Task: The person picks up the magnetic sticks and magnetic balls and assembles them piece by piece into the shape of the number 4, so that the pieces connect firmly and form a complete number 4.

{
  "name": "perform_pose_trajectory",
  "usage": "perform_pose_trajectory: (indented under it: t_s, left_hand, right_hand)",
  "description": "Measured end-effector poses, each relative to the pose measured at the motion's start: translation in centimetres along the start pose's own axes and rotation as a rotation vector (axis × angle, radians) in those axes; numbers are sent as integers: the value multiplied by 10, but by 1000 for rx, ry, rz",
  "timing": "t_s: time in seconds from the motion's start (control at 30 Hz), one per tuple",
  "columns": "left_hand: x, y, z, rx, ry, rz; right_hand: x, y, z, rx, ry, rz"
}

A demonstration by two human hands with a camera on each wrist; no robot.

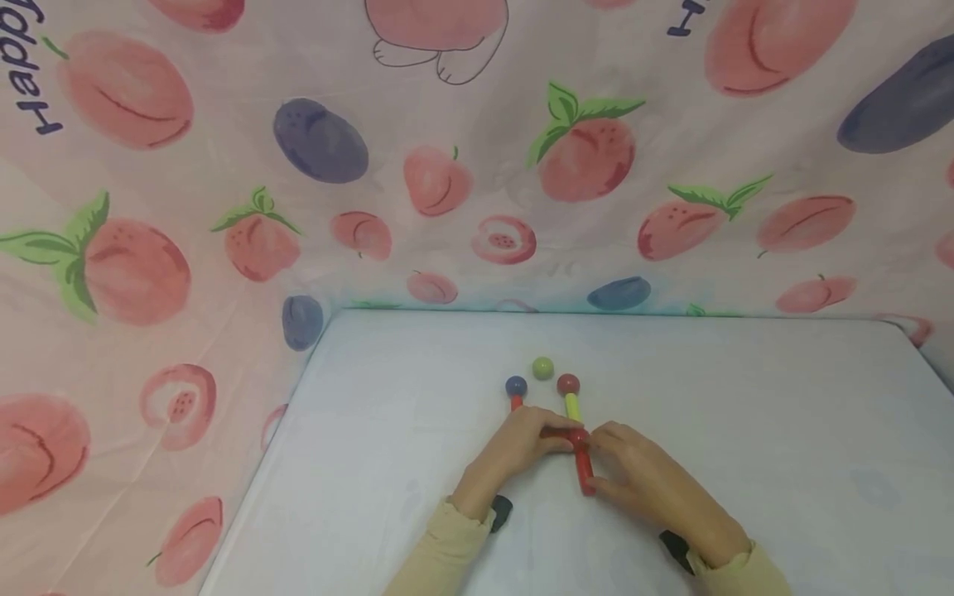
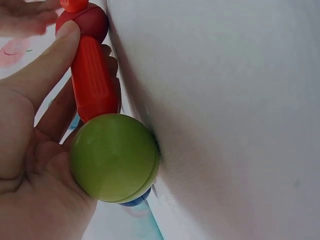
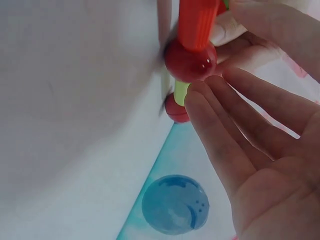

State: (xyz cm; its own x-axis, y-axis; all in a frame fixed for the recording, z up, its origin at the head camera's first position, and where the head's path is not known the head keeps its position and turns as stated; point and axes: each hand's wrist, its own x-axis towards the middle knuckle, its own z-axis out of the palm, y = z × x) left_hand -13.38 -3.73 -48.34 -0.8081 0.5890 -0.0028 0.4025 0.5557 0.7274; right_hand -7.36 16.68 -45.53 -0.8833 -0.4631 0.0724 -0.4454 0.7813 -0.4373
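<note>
My left hand grips a red rod, with its thumb against the red ball at one end. A green ball sits on the rod's other end, by the palm; the hand hides it in the head view. From the same red ball, a second red rod points toward me and a yellow-green rod runs away to another red ball. Beside these, my right hand has its fingers straight near the red ball and its thumb at the near rod's end.
A blue ball on a red rod shows beyond my left hand. One loose-looking green ball lies farther back. The white table meets a fruit-print cloth at the back and left.
</note>
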Motion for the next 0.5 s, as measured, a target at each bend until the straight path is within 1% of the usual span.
perform_pose_trajectory:
  t_s: [0.13,0.27,0.33,0.5]
  left_hand:
    - [-1,1,-1,-5,1,-7]
    - [-3,3,-1,-16,-2,-20]
    - [-3,4,-2,-18,1,-25]
    - [-4,5,-1,-16,5,-29]
  right_hand:
    - [6,2,-5,-9,-6,29]
    - [11,4,-8,-21,13,-5]
    - [14,5,-11,-33,19,-7]
    - [23,7,-17,-53,22,25]
